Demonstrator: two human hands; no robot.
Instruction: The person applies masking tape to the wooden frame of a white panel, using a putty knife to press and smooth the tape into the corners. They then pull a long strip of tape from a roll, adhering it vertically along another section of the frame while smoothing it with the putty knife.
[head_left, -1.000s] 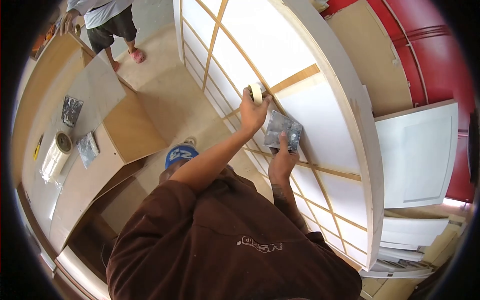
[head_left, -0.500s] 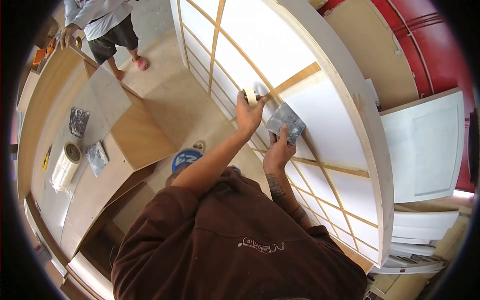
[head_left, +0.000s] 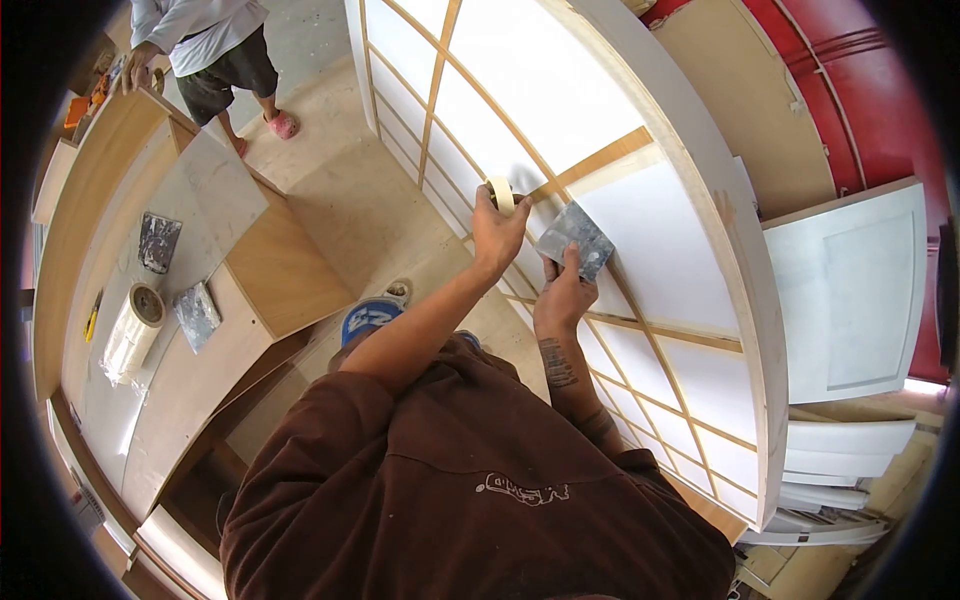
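My left hand [head_left: 497,235] grips a roll of pale masking tape [head_left: 502,194] from below, close against a large upright white panel [head_left: 668,238] crossed by a grid of tan strips [head_left: 607,160]. A flat, square grey metal scraper [head_left: 577,238], stained with white and dark smears, is in my right hand [head_left: 565,297]. My thumb lies across its lower face and the fingers are behind it. The scraper overlaps a crossing of the strips, to the right of the tape roll and slightly lower.
At left, a wooden cabinet [head_left: 285,285] carries a plastic-wrapped roll [head_left: 135,335], two more scrapers [head_left: 197,315] [head_left: 158,242] and a yellow cutter [head_left: 93,318]. Another person [head_left: 215,50] stands beyond it. A pale cabinet door [head_left: 850,290] leans behind the panel at right.
The scraper and my right hand have shifted slightly right in view, about as much as the panel has. My left hand holds the tape roll in nearly the same spot.
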